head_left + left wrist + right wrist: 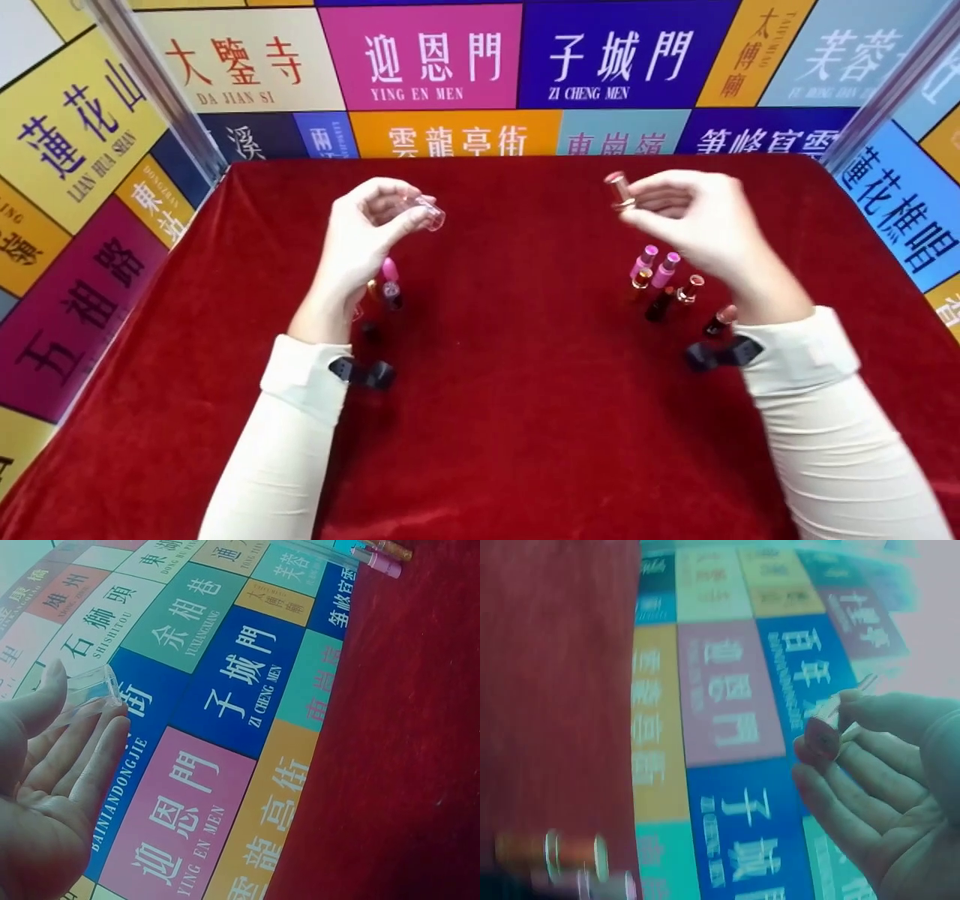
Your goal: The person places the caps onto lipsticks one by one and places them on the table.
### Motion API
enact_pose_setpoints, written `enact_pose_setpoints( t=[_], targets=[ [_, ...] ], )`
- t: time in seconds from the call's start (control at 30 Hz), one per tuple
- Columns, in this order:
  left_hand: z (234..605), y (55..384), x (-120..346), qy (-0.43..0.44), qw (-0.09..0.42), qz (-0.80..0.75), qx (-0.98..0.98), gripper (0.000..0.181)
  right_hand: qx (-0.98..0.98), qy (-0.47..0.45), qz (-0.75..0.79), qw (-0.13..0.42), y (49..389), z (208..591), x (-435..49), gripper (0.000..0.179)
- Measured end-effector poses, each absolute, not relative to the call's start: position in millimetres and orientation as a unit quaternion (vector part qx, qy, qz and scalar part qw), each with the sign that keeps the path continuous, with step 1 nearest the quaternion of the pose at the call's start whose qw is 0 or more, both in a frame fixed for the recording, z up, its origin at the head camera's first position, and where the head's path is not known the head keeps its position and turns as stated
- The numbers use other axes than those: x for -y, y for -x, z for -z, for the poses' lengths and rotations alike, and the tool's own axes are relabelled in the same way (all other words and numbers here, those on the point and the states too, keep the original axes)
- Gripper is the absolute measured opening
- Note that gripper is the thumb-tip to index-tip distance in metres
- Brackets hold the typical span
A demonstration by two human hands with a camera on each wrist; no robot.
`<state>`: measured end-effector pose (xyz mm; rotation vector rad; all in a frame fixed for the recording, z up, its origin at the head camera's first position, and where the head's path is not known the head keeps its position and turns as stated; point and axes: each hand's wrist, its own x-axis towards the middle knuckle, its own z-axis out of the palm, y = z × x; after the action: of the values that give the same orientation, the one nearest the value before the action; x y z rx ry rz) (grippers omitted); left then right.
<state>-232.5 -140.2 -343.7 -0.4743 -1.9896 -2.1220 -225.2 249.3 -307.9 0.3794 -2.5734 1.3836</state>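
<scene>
My left hand (358,229) pinches a clear, see-through cap (433,215) between thumb and fingers, raised above the red cloth. In the left wrist view the cap (91,694) appears hollow, its rim facing away from the palm. On the other side, my right hand (701,214) holds an uncovered lipstick (619,192) upright by its lower end, its reddish tip at the top. The right wrist view looks onto that lipstick's tip (823,739), between thumb and fingertips. A wide gap separates the two hands.
Below my right hand stand several uncapped lipsticks, among them a pink one (666,270), a black one (660,304) and a reddish one (688,289). By my left wrist are several caps, including a dark-bottomed clear one (392,295), partly hidden. Lettered panels (435,56) surround the red cloth (510,375).
</scene>
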Motion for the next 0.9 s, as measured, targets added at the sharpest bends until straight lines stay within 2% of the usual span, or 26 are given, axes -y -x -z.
enact_pose_setpoints(
  t=[0.4, 0.6, 0.9],
  targets=[
    [342.4, 223.4, 125.4, 0.167, 0.099, 0.736, 0.648, 0.026, 0.854, -0.181, -0.486, 0.032, 216.8, 341.8, -193.8, 0.024],
    [344.0, 219.2, 119.1, 0.164, 0.104, 0.727, 0.659, 0.026, 0.854, -0.180, -0.487, 0.024, 210.9, 348.0, -183.4, 0.023],
    [345.7, 218.5, 106.7, 0.167, 0.080, 0.738, 0.649, 0.030, 0.851, -0.185, -0.492, 0.003, 205.9, 349.2, -179.3, 0.023]
  ],
)
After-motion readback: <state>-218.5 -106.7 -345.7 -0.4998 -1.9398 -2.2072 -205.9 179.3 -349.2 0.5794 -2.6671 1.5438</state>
